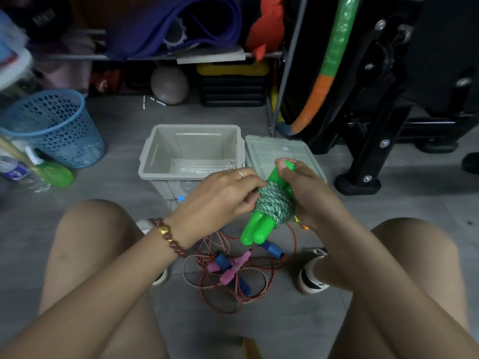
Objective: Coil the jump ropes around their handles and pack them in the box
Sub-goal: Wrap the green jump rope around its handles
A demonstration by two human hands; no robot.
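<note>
- Below the hands and nearer the body, a tangle of loose ropes point(241, 270) with blue and pink handles lies on the floor between the person's feet, not yet coiled.
- The right hand point(308, 195) is curled round the upper end of the paired green handles point(255, 230), thumb over their top.
- The left hand point(223, 200) pinches the green-and-white rope at the left side of the coil point(274, 203), which sits snug round the middle of the handles.
- This looks like the finishing of the wrap. The right hand's grip should be firm so the two handles do not splay, and the last length pulled taut. Tuck its end under a neighbouring turn, or the coil may loosen.
- Just beyond the hands stands the open box point(197, 143), nothing visible inside it. Its lid point(261, 151) lies behind the right hand.
- The bundle should drop in flat.
</note>
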